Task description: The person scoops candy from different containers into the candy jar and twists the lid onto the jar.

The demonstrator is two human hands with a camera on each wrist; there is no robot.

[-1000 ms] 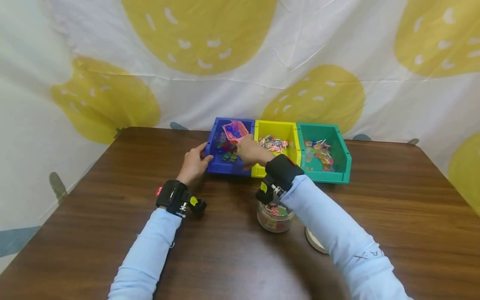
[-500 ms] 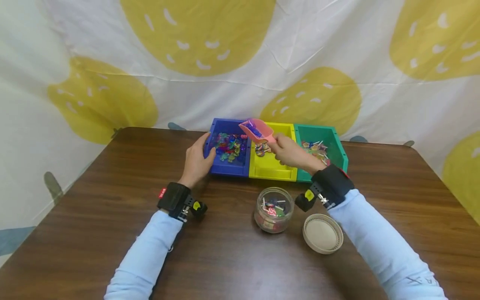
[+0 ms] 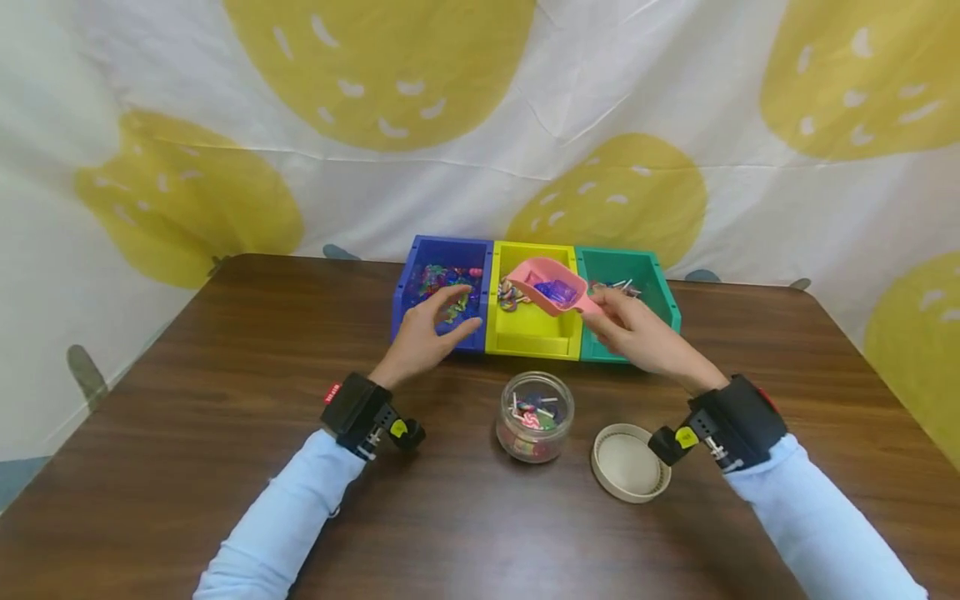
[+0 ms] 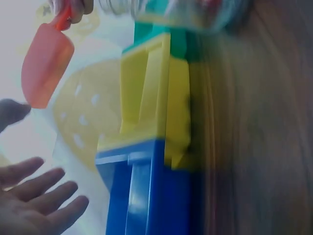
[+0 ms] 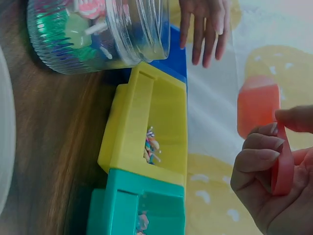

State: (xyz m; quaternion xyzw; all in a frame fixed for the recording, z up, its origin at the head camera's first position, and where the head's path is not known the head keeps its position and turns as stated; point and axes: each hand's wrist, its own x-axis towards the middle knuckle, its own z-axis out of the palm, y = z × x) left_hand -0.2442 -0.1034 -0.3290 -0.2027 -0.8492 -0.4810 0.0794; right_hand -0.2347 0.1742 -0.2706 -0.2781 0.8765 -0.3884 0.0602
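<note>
A pink scoop [image 3: 551, 285] carries several blue and purple wrapped candies [image 3: 557, 292]; its handle is gripped by my right hand [image 3: 637, 329] above the yellow and green bins. My left hand [image 3: 423, 337] hovers before the blue bin [image 3: 405, 292] with fingers spread, touching nothing; the left wrist view shows its fingers extended. Loose colorful candies [image 3: 457, 312] lie in the blue bin. In the yellow bin [image 3: 536, 337] are small lollipops [image 3: 510, 296], partly behind the scoop. An uncovered glass jar [image 3: 534, 417] with lollipops and candies inside stands in front of the bins.
The green bin [image 3: 663, 308] at the right of the row holds more lollipops, partly hidden by my right hand. A round whitish lid [image 3: 630, 462] lies on the wooden table [image 3: 465, 525] right of the jar. A patterned cloth [image 3: 420, 192] hangs behind.
My right hand has lifted the scoop with its candies out of the blue bin and moved it right, toward me. My left hand has let go of the blue bin's edge and shifted right.
</note>
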